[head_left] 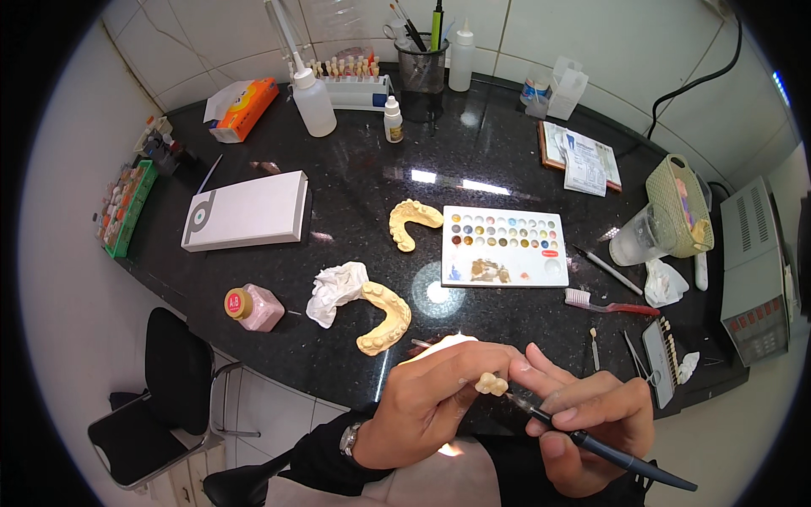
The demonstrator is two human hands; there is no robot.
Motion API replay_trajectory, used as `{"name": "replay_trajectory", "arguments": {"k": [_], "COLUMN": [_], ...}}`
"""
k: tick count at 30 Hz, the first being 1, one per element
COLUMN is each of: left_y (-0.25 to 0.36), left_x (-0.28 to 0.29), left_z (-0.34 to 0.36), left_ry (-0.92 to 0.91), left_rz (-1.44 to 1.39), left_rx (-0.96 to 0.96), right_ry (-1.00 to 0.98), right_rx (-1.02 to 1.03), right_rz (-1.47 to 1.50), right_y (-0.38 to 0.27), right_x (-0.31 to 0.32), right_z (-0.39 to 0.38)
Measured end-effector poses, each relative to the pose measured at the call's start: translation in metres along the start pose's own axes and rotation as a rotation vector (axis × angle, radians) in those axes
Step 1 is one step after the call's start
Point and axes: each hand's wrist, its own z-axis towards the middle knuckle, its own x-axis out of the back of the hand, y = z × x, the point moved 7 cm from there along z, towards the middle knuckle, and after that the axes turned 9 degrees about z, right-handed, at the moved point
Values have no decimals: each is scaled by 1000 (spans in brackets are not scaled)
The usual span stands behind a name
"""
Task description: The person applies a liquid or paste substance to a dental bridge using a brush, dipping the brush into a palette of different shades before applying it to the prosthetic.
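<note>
My left hand (427,401) pinches a small cream dental crown piece (491,385), with several joined teeth, above the table's near edge. In my right hand (604,414) is a fine brush (634,464) with a dark handle, gripped like a pen. Its tip is at the lower right of the crown piece, touching or very close. Beyond my hands lie two yellowish plaster dental arches, one nearer (394,318) and one farther (402,225). A white paint palette (541,275) with rows of coloured wells is beside the farther arch.
Crumpled tissue (335,293) and a pink jar (254,308) stand left. To the right are a toothbrush (612,304), a clear cup (639,237), a green basket (676,203) and a grey machine (760,270). A white box (249,209) and bottles (314,103) sit farther back.
</note>
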Motion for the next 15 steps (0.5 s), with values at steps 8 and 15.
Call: {"name": "replay_trajectory", "arguments": {"k": [8, 15], "left_y": [2, 0], "left_x": [-1, 0], "left_z": [1, 0], "left_ry": [-61, -4], "left_rz": [-13, 2], "left_rx": [-48, 7], "right_ry": [12, 11], "right_rx": [-9, -17], "right_rz": [22, 24], "right_y": [0, 1], "right_x": [1, 1], "right_z": [0, 0]}}
